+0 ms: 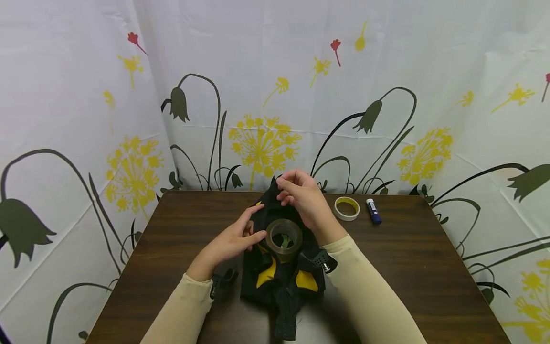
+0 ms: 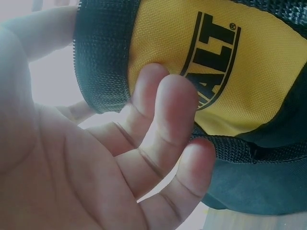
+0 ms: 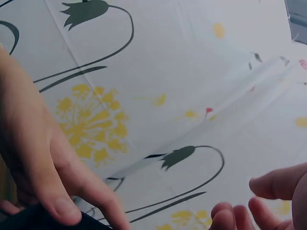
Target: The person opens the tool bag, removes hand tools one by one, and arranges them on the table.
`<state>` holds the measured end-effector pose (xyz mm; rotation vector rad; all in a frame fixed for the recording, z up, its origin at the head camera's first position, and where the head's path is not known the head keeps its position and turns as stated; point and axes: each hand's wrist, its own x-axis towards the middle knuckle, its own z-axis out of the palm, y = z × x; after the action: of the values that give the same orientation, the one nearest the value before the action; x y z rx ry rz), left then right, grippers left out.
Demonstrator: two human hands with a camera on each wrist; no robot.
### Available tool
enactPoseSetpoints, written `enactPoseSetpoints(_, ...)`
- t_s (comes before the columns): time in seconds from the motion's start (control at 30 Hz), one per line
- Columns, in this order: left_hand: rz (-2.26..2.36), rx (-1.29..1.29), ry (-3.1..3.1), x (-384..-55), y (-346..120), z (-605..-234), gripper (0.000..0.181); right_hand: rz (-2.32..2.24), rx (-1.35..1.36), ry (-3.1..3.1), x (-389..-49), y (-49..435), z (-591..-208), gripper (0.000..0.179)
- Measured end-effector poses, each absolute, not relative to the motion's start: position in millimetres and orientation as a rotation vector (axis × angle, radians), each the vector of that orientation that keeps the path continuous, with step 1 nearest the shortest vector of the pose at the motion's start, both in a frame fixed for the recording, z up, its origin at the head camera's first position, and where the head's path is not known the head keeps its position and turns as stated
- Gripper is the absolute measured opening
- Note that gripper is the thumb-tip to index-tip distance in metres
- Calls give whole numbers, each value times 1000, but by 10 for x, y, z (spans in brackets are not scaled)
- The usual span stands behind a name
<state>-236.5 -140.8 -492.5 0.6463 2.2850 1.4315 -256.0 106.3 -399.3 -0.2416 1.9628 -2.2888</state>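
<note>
A black and yellow tool pouch lies on the table, its printed yellow panel close beside my left hand in the left wrist view. A roll of brown packing tape sits on the pouch. My left hand has its thumb against the tape roll's rim and its index finger reaching along the pouch's upper left edge; its other fingers bend inward. Above the pouch's far end, my right hand is loosely bent. Its thumb and fingers show nothing between them in the right wrist view.
On the back right of the dark wooden table lie a roll of masking tape and a blue glue stick with a white cap. A flower-printed curtain hangs behind and around the table.
</note>
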Motion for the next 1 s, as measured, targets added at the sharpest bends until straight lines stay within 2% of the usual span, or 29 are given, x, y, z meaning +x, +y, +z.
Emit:
enactPoseSetpoints(0.3,1423,643,2285,-2383,-1378,-4920,79,-2250,78,1913,-2721,884,-4385,10)
enactPoseSetpoints(0.47,1420,651,2291,-2394,-1388,-4914,79,-2034,-13,2090,-2768,945,-4571,9)
enactPoseSetpoints(0.67,1409,646,2299,-2389,-1423,-4928,78,-1620,-173,2378,-2747,1018,-4641,20)
enactPoseSetpoints(1.0,1389,642,2288,-2374,-1432,-4935,79,-1246,-121,2559,-2765,1047,-4850,36)
